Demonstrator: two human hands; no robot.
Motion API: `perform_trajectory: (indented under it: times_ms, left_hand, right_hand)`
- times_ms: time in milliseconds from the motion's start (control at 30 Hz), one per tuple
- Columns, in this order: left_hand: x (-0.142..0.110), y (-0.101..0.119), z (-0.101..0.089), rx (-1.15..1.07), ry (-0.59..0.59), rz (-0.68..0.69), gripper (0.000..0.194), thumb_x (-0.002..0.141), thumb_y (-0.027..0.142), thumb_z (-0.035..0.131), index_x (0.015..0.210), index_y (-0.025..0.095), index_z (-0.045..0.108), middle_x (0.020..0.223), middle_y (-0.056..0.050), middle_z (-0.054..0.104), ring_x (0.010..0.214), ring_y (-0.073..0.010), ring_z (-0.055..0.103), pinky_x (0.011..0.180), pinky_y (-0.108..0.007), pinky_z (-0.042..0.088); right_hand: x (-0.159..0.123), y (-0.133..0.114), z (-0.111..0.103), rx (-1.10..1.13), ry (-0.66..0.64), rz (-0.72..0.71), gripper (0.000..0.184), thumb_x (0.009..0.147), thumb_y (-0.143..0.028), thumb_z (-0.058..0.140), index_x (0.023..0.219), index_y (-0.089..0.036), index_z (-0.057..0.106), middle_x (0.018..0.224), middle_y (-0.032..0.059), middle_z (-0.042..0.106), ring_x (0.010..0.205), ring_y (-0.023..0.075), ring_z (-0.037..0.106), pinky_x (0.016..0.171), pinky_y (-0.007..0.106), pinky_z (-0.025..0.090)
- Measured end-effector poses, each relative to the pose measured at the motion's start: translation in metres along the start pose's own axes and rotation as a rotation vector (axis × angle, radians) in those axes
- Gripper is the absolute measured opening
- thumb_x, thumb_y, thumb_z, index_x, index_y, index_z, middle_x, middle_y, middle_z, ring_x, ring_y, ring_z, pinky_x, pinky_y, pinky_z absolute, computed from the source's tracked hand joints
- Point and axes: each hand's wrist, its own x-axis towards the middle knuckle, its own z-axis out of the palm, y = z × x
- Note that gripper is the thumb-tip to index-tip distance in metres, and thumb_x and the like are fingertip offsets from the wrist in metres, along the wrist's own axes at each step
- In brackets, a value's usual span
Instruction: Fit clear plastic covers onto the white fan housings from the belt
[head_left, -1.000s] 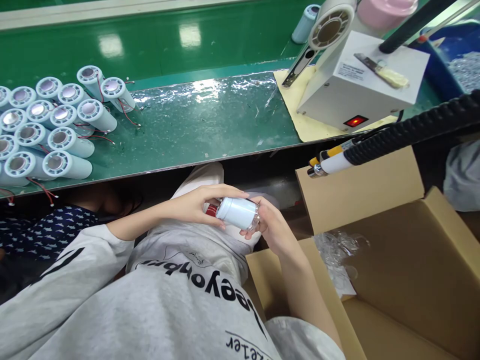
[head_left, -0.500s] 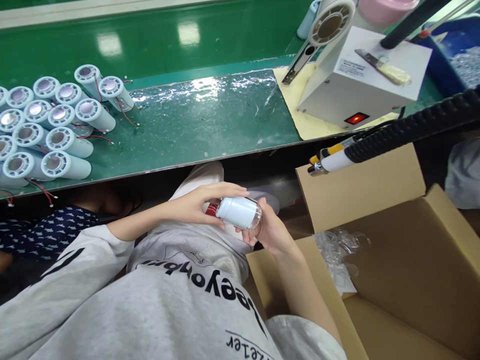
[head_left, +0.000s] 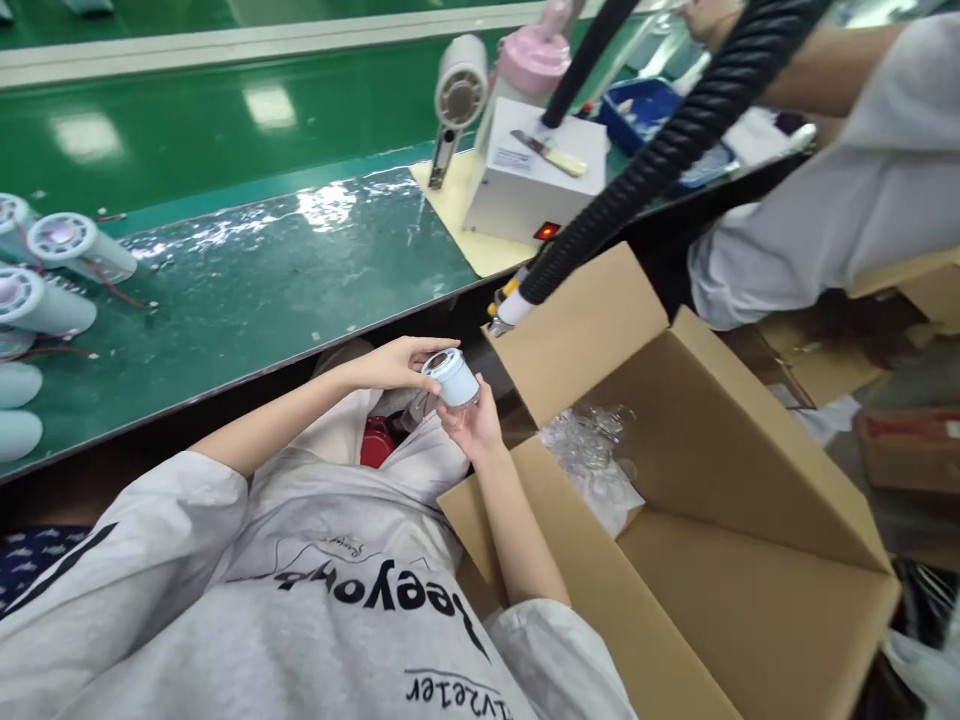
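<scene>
Pale-blue cylinder tipped more upright, vented end now visible; fingers of left hand, right hand gripping.

The bench runs in front of the fingers, with cylinders on it to their left. Ahead and right of them, a knife lies on a machine on a mat. The carton, with plastic in it, is to their right.

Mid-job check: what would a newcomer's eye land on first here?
First, the thick black ribbed hose slanting across the upper right, and the big open brown cardboard box below it. Then the small pale-blue plastic-looking cylinder held between the left hand and the right hand.
</scene>
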Motion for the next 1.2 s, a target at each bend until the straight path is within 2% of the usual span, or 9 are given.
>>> perform_trajectory:
  times_ms: [133,300,667,833,933,1000,1100,1133,1200]
  left_hand:
    - [0.042,0.003,-0.001,0.044,-0.030,-0.050,0.093,0.058,0.030,0.097,0.141,0.009,0.062,0.148,-0.022,0.060,0.141,-0.0393,0.053,0.121,-0.055,0.037]
    - [0.053,0.012,-0.006,0.052,-0.061,-0.010,0.083,0.059,0.034,0.098,0.132,0.008,0.069,0.139,-0.020,0.068,0.139,-0.0378,0.056,0.123,-0.054,0.034]
    - [0.040,0.020,-0.018,-0.004,-0.064,0.042,0.077,0.054,0.018,0.099,0.124,0.016,0.066,0.142,-0.020,0.064,0.129,-0.0300,0.064,0.107,-0.041,0.051]
    - [0.016,0.031,-0.002,-0.003,-0.034,0.049,0.069,0.051,0.010,0.097,0.112,0.018,0.066,0.137,-0.018,0.067,0.129,-0.0285,0.064,0.108,-0.039,0.051]
    - [0.000,0.039,0.013,-0.021,0.119,0.056,0.066,0.047,0.008,0.097,0.105,0.018,0.068,0.129,-0.015,0.072,0.123,-0.0275,0.067,0.099,-0.033,0.055]
    - [-0.007,0.043,0.021,-0.097,0.295,0.078,0.060,0.045,0.008,0.095,0.099,0.018,0.070,0.111,-0.009,0.077,0.102,-0.0221,0.071,0.082,-0.024,0.057]
    - [-0.012,0.046,0.025,-0.310,0.492,-0.077,0.023,0.072,0.028,0.081,0.088,0.015,0.071,0.074,-0.004,0.072,0.057,-0.0134,0.060,0.045,-0.019,0.044]
    - [-0.011,0.045,0.025,-0.378,0.521,-0.168,0.020,0.084,0.034,0.068,0.083,0.014,0.070,0.065,-0.004,0.068,0.047,-0.0122,0.052,0.037,-0.020,0.036]
    - [-0.009,0.042,0.025,-0.475,0.544,-0.308,0.040,0.097,0.034,0.043,0.070,0.014,0.064,0.054,-0.005,0.061,0.038,-0.0119,0.043,0.032,-0.022,0.027]
  right_hand:
    - [0.011,-0.011,-0.012,0.070,0.014,-0.060,0.066,0.107,-0.054,0.009,0.086,-0.018,0.059,0.050,0.0000,0.054,0.035,0.0085,0.032,0.031,0.013,0.026]
    - [0.020,-0.018,-0.014,0.114,-0.013,-0.098,0.063,0.107,-0.059,0.016,0.089,-0.017,0.060,0.052,0.0003,0.056,0.036,0.0084,0.036,0.033,0.014,0.028]
    - [0.013,-0.029,-0.005,-0.004,-0.020,-0.224,0.057,0.106,-0.062,0.030,0.099,-0.016,0.062,0.056,0.0024,0.062,0.038,0.0108,0.049,0.032,0.017,0.032]
    - [-0.001,-0.022,-0.006,-0.157,0.000,-0.296,0.049,0.095,-0.066,0.050,0.086,-0.018,0.057,0.053,0.0027,0.063,0.034,0.0114,0.050,0.031,0.018,0.034]
    - [-0.039,-0.018,-0.026,-0.213,0.096,-0.431,0.047,0.082,-0.068,0.063,0.083,-0.023,0.051,0.055,-0.0020,0.063,0.036,0.0114,0.051,0.032,0.018,0.035]
    - [-0.087,-0.008,-0.059,-0.220,0.315,-0.603,0.049,0.075,-0.068,0.067,0.089,-0.025,0.050,0.061,-0.0038,0.063,0.040,0.0123,0.054,0.035,0.020,0.040]
    - [-0.189,0.035,-0.126,-0.197,1.213,-1.015,0.051,0.075,-0.075,0.050,0.094,-0.028,0.050,0.069,-0.0005,0.062,0.048,0.0175,0.058,0.041,0.031,0.051]
    - [-0.226,0.058,-0.146,-0.156,1.537,-1.002,0.048,0.078,-0.073,0.043,0.094,-0.028,0.050,0.070,0.0017,0.060,0.050,0.0207,0.060,0.043,0.037,0.053]
    - [-0.291,0.112,-0.174,-0.113,2.003,-0.703,0.045,0.082,-0.065,0.041,0.104,-0.029,0.055,0.081,0.0114,0.065,0.067,0.0331,0.070,0.051,0.052,0.059]
